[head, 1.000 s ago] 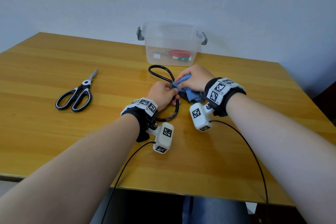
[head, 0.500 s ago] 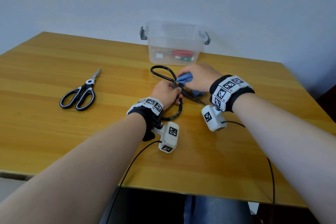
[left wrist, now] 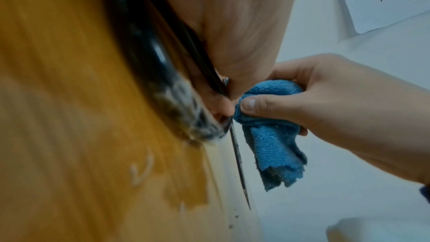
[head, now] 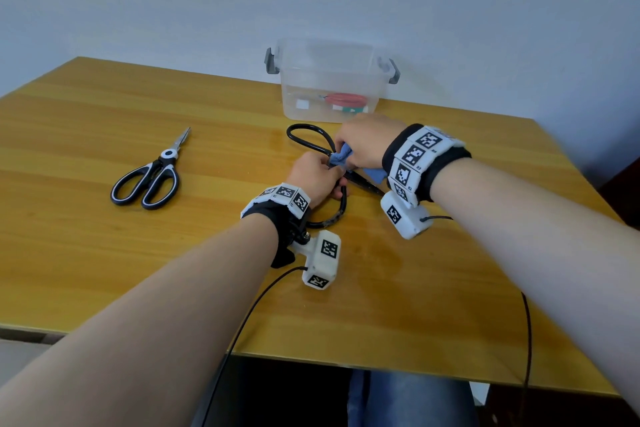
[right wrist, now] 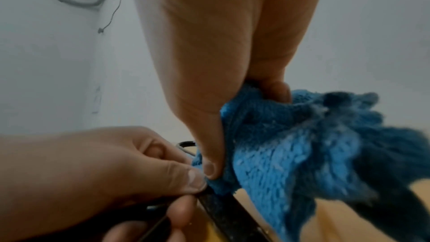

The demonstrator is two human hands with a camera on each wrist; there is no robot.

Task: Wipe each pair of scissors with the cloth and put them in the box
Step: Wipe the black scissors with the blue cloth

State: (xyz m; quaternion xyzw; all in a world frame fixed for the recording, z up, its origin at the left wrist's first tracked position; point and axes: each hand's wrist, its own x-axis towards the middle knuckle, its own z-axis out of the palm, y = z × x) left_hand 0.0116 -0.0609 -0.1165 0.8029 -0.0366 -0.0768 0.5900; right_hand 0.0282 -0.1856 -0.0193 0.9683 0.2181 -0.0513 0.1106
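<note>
left hand (head: 317,177): grips black metal large-looped scissors (head: 306,140) at the pivot, on table | right hand (head: 367,146): pinches bunched blue terry cloth (left wrist: 267,124) against blade base | blade axis runs toward the right wrist, tip free | clear plastic box (head: 329,80) just beyond

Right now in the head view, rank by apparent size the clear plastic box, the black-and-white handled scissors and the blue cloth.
1. Clear plastic box
2. Black-and-white handled scissors
3. Blue cloth, though the right hand hides much of it, so its true extent is unsure.

A right hand (left wrist: 325,102) pinches a crumpled blue terry cloth (left wrist: 272,135) against black-handled metal scissors (left wrist: 237,155), their thin dark blade pointing down over a yellow wooden tabletop (left wrist: 58,117), while the left hand (left wrist: 232,34) keeps its grip by the handles.
</note>
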